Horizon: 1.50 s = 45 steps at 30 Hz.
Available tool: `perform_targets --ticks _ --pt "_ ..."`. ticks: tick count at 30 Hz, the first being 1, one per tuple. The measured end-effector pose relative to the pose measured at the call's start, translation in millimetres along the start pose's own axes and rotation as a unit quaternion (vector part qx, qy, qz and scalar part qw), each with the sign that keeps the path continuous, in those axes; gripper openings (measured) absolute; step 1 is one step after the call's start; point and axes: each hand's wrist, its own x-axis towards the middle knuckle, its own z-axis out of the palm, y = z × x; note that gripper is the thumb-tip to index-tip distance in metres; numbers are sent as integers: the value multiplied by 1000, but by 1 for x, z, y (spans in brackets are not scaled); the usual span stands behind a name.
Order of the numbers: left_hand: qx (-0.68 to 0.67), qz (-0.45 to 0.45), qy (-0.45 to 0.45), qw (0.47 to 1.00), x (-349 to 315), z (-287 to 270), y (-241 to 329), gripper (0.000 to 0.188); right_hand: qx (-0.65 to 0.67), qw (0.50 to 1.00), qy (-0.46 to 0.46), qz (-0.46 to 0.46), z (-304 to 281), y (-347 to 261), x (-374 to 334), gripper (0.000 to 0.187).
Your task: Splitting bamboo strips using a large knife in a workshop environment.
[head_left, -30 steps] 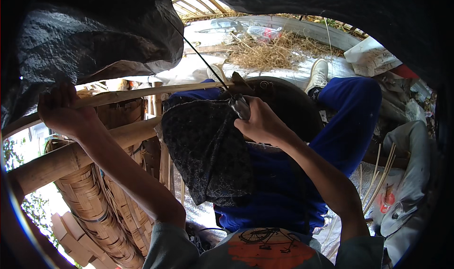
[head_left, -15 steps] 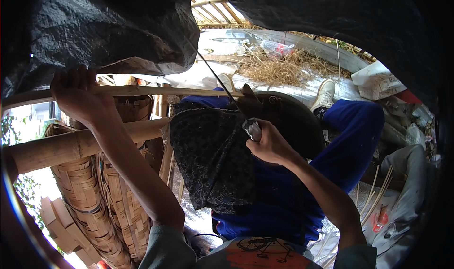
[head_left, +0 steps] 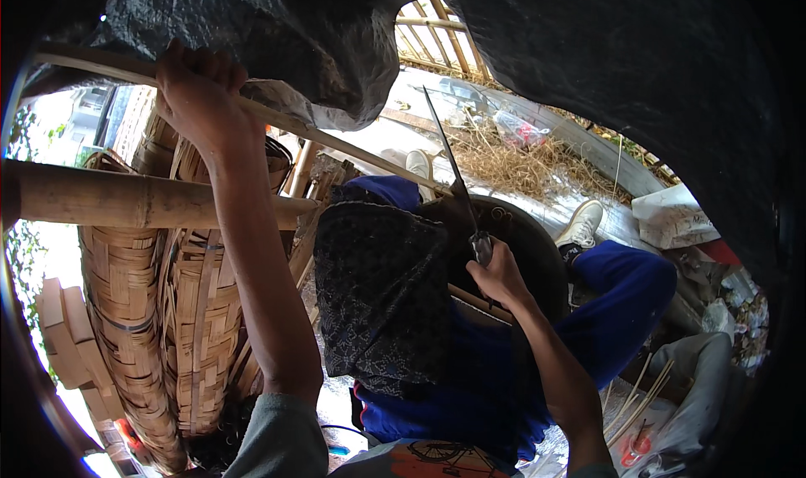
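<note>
My left hand (head_left: 206,100) is raised at the upper left, its fingers closed around a long bamboo strip (head_left: 311,133). The strip slopes down to the right, toward a dark pointed piece (head_left: 462,196) beside a dark round object (head_left: 529,243). In my right hand (head_left: 502,276) is the handle of a long, thin-bladed knife (head_left: 453,165), its tip pointing up and away. The blade passes close to the strip's far end; whether they touch I cannot tell. A black patterned cloth (head_left: 378,293) covers my lap over blue trousers (head_left: 625,297).
A thick bamboo pole (head_left: 126,197) crosses at left, before tall woven bamboo baskets (head_left: 126,302). Black plastic sheeting (head_left: 621,58) hangs low overhead. Dry shavings (head_left: 504,163) lie on the floor ahead. Thin sticks (head_left: 642,398) stand at lower right.
My left hand has moved up and right with the bamboo strip, which has gone from nearly level to sloping. The knife has shifted right and slightly down. The whole view has shifted.
</note>
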Motion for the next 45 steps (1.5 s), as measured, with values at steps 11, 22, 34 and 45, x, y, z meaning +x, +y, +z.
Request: perform_targets --ticks 11,22,34,45 --pt "1 5 -19 1000 5 0 1 33 68 993 -81 55 28 13 2 10" --pt "3 12 -34 999 3 3 3 28 4 997 -34 -68 9 -21 1 18" --pt "10 16 2 1000 7 -7 -1 25 -28 993 -30 -113 0 -27 5 13" --pt "88 11 83 993 25 -27 -11 20 -65 986 -96 117 -10 7 17 14"
